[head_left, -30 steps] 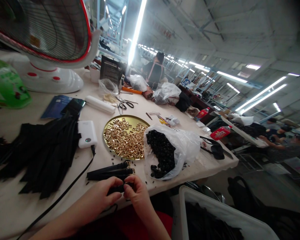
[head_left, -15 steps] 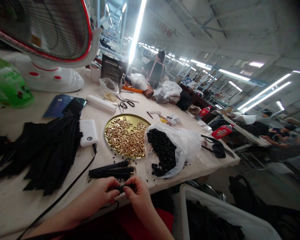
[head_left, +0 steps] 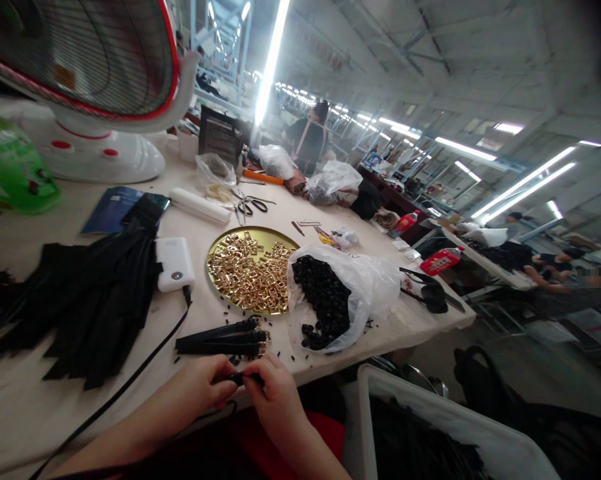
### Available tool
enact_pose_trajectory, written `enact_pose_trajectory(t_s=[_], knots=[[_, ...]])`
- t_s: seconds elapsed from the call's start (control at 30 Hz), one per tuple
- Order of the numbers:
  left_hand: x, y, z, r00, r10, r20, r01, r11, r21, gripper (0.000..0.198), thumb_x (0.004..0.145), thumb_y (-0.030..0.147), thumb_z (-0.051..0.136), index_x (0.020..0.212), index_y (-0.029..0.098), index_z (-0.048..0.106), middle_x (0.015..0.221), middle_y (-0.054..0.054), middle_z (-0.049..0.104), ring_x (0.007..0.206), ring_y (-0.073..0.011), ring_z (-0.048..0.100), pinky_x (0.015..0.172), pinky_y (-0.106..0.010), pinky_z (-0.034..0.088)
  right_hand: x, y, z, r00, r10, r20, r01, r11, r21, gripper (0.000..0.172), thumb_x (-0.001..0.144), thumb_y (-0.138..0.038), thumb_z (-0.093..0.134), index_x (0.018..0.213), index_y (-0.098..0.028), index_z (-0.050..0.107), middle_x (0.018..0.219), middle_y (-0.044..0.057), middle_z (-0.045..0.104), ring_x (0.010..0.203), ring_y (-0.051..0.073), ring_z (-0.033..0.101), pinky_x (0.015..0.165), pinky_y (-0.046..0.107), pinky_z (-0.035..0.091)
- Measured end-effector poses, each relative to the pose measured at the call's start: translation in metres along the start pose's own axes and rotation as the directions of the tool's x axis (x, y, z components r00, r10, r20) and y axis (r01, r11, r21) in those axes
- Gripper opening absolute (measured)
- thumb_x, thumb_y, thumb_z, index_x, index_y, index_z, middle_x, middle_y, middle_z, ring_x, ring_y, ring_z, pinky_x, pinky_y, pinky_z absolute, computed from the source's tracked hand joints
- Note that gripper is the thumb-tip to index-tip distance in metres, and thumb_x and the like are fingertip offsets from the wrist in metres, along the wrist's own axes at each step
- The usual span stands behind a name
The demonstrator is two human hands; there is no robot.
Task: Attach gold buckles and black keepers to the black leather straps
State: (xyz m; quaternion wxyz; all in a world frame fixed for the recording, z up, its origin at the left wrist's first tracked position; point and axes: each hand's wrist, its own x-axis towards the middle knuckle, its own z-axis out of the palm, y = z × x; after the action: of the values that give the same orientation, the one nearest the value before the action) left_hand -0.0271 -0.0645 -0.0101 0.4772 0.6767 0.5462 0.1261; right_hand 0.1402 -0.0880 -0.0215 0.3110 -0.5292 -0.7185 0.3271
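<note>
My left hand (head_left: 211,382) pinches a short black strap (head_left: 237,379) at the table's front edge. Close beside it, my right hand (head_left: 276,392) has thumb and fingers closed on the same strap, most of which they hide. A thin black end dangles below the hands. Just beyond them lie several black straps (head_left: 219,344) with gold buckles at their right ends. Farther off, small gold buckles (head_left: 245,277) fill a round gold tray (head_left: 284,235). To its right, an opened plastic bag (head_left: 375,280) spills small black pieces (head_left: 323,300).
Black fabric strips (head_left: 95,293) lie at left by a white power bank (head_left: 175,263), whose cable (head_left: 130,370) runs toward me. A fan (head_left: 105,150) and green bottle (head_left: 13,167) stand behind. Scissors (head_left: 253,205) lie farther back. A white bin (head_left: 445,407) stands below, right.
My right hand has shifted slightly left, closer to my left hand, with its fingers turned more over the strap. The whole view has moved slightly; the things on the table stay put.
</note>
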Motion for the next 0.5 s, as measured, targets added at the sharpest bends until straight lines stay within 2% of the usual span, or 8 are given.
enact_pose_trajectory(t_s=[0.13, 0.23, 0.37, 0.5], knots=[[-0.003, 0.005, 0.004, 0.999, 0.035, -0.038, -0.034, 0.999, 0.032, 0.020, 0.068, 0.023, 0.045, 0.073, 0.019, 0.064, 0.062, 0.002, 0.066, 0.061, -0.0162, 0.060, 0.056, -0.022, 0.037, -0.002, 0.004, -0.004, 1.000, 0.009, 0.023, -0.010, 0.999, 0.050, 0.015, 0.072, -0.009, 0.053, 0.077, -0.019, 0.063, 0.077, 0.002, 0.058, 0.075, 0.015, 0.054, 0.067, 0.025, 0.040], [-0.007, 0.010, 0.002, 0.999, 0.047, 0.003, -0.047, 0.999, -0.002, 0.022, 0.067, 0.021, 0.047, 0.079, 0.020, 0.064, 0.068, 0.001, 0.068, 0.067, -0.0176, 0.061, 0.059, -0.022, 0.039, -0.004, 0.008, -0.004, 0.993, 0.114, -0.016, -0.111, 0.985, 0.130, 0.011, 0.070, -0.012, 0.055, 0.074, -0.019, 0.062, 0.072, 0.000, 0.058, 0.070, 0.015, 0.053, 0.065, 0.025, 0.040], [-0.017, 0.016, -0.005, 0.991, 0.130, -0.007, -0.130, 0.991, -0.002, 0.030, 0.067, 0.020, 0.050, 0.094, 0.021, 0.062, 0.093, -0.001, 0.069, 0.087, -0.0198, 0.061, 0.075, -0.025, 0.042, -0.005, 0.007, -0.001, 0.967, 0.249, -0.056, -0.221, 0.926, 0.307, 0.005, 0.072, -0.018, 0.054, 0.075, -0.018, 0.058, 0.065, -0.002, 0.054, 0.061, 0.013, 0.050, 0.059, 0.024, 0.040], [-0.027, 0.020, -0.007, 0.988, 0.146, -0.058, -0.141, 0.986, 0.086, 0.026, 0.070, 0.021, 0.049, 0.092, 0.020, 0.063, 0.093, -0.004, 0.069, 0.087, -0.0211, 0.061, 0.076, -0.029, 0.043, -0.007, -0.003, 0.000, 0.952, 0.306, -0.023, -0.265, 0.857, 0.442, 0.007, 0.071, -0.023, 0.055, 0.075, -0.017, 0.055, 0.060, -0.004, 0.049, 0.053, 0.011, 0.047, 0.053, 0.023, 0.039]])
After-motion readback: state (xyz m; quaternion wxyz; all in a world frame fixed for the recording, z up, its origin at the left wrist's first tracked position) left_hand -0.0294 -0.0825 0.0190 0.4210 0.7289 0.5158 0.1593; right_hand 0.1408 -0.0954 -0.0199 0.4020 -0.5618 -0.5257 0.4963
